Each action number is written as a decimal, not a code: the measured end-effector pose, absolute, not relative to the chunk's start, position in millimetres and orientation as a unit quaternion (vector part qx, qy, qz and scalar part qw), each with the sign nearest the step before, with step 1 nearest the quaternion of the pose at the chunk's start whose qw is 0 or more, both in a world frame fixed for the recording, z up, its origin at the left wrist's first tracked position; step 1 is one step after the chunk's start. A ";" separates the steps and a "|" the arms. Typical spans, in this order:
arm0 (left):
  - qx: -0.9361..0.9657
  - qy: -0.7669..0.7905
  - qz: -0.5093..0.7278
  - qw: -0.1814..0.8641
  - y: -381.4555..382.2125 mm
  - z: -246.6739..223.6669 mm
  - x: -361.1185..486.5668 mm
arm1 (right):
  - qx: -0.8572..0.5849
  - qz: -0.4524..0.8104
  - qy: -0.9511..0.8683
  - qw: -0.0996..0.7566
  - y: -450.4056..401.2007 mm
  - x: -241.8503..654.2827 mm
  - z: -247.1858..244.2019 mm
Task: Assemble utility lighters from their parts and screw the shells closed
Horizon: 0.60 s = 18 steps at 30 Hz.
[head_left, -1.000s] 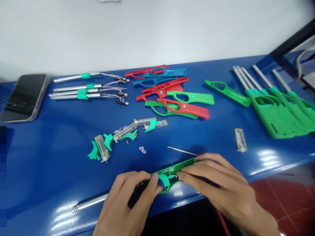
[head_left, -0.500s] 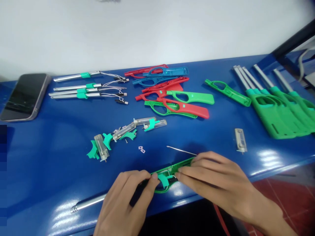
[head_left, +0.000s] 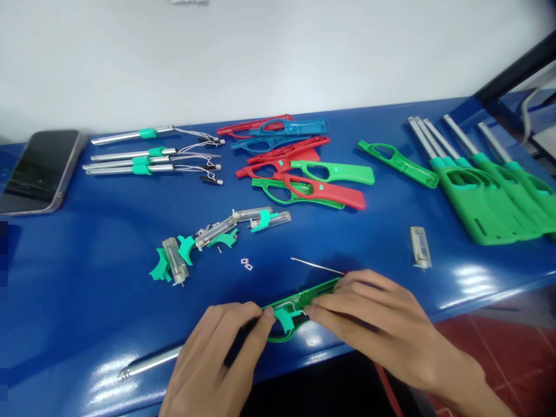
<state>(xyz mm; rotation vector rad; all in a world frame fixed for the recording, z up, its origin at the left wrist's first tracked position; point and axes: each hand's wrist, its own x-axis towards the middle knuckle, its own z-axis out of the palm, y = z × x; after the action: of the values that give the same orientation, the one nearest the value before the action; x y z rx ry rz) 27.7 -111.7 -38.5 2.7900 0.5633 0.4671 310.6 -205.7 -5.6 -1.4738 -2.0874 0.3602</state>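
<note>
Near the table's front edge lies an open green lighter shell half (head_left: 299, 298), with a teal trigger (head_left: 285, 319) and a white wire inside it. My left hand (head_left: 221, 347) grips the shell's left end between thumb and fingers. From under that hand a silver lighter tube (head_left: 150, 364) sticks out to the left. My right hand (head_left: 377, 324) pinches at the shell beside the trigger, its fingers over the handle part; a small black piece shows at its fingertips. Just beyond lies a thin metal screwdriver (head_left: 315, 265), its other end hidden behind my right hand.
Metal tubes with wires (head_left: 139, 152), a phone (head_left: 41, 171) and clear fuel tanks (head_left: 176, 260) lie to the left. Red, blue and green shell halves (head_left: 325, 188) sit at the back. Finished-looking green lighters (head_left: 482, 202) and a single tank (head_left: 420, 248) are at right.
The whole view has shifted slightly, so things appear a little further left. Both hands keep their hold on the green shell, with hardly any finger movement.
</note>
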 end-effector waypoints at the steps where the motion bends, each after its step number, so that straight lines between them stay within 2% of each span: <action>1: 0.959 0.194 0.162 0.127 -112.3 -39.3 27.0 | -0.549 0.142 -0.775 0.279 -205.9 310.5 -5.8; 12: 0.970 0.177 0.141 0.092 -114.4 -45.6 27.5 | -0.565 0.138 -0.761 0.287 -206.6 306.5 -5.7; 18: 0.960 0.188 0.155 0.136 -110.8 -27.8 42.5 | -0.568 0.159 -0.752 0.295 -204.6 304.5 -5.8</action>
<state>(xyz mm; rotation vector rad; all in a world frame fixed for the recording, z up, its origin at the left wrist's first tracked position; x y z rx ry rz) 42.5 -110.8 -27.8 2.7812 0.5431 0.4494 304.5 -204.6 -5.8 -1.5128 -2.0006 0.4233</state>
